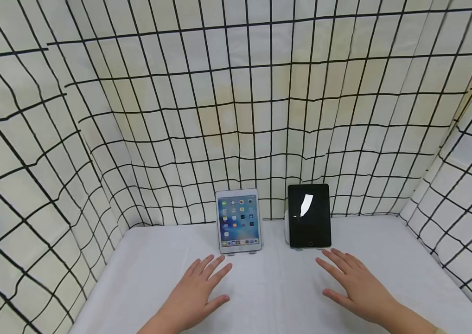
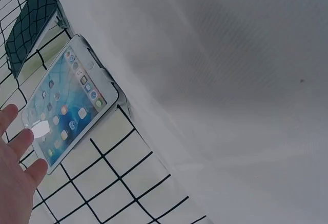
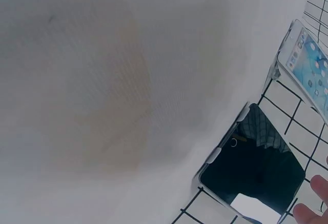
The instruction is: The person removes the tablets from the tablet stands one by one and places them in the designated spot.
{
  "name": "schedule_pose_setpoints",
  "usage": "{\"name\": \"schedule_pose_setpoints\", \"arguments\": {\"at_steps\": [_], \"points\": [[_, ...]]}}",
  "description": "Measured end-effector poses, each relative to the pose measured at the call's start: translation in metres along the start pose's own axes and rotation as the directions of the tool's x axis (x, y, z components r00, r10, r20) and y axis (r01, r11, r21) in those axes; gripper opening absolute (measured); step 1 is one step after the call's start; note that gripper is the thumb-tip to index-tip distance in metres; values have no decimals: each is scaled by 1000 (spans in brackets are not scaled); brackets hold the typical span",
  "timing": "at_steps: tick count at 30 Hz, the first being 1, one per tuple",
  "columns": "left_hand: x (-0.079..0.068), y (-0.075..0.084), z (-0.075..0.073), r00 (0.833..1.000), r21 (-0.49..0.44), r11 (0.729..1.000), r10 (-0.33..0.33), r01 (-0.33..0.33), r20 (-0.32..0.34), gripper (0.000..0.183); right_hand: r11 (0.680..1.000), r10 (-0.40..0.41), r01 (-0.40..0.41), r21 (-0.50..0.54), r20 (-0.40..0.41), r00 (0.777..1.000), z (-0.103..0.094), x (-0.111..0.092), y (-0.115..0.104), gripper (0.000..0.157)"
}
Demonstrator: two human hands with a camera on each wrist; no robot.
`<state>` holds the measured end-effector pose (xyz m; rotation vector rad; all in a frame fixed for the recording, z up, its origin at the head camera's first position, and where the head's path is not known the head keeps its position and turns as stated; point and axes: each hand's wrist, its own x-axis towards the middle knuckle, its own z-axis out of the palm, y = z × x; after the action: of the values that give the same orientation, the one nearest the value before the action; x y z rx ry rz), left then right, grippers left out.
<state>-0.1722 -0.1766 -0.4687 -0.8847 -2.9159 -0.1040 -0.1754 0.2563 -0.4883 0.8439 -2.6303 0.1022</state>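
Observation:
A white tablet (image 1: 239,221) with a lit home screen of app icons leans upright on a stand toward the back of the table. To its right a black tablet (image 1: 309,216) stands the same way, its screen dark with a bright reflection. My left hand (image 1: 194,293) is held palm down with fingers spread, in front of the white tablet. My right hand (image 1: 354,286) is in a like pose before the black tablet. Both hands hold nothing. In the left wrist view some fingers (image 2: 21,143) overlap the white tablet's edge; in the right wrist view fingertips (image 3: 306,214) show beside the black tablet.
A white cloth covers the table (image 1: 273,287). White curtain walls (image 1: 261,116) with a black grid rise behind the tablets and along both sides. Small clear stand feet (image 1: 252,252) jut out under the white tablet.

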Motion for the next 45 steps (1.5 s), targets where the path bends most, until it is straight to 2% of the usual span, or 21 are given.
{"name": "schedule_pose_setpoints", "arguments": {"at_steps": [6, 15, 20, 27, 34, 45], "points": [[1, 0, -1, 999, -30, 999, -36, 36, -15, 74, 999, 44, -45, 28, 23, 999, 2, 2, -3, 73], [4, 1, 0, 998, -54, 997, -54, 52, -24, 74, 995, 70, -73, 71, 41, 997, 4, 3, -5, 70], [8, 1, 2, 997, -88, 994, -71, 69, -18, 76, 991, 83, -88, 99, 47, 995, 6, 5, -6, 68], [13, 2, 3, 996, -147, 987, -78, 70, -48, 74, 987, 103, -106, 121, 38, 994, 7, 8, -8, 65], [16, -2, 5, 990, -183, 975, -136, 127, -37, 73, 986, 94, -93, 141, 0, 996, 13, 12, -11, 65], [25, -3, 4, 979, -239, 952, -201, 190, -20, 75, 977, 129, -136, 163, 54, 990, 12, 25, -12, 65]]}}
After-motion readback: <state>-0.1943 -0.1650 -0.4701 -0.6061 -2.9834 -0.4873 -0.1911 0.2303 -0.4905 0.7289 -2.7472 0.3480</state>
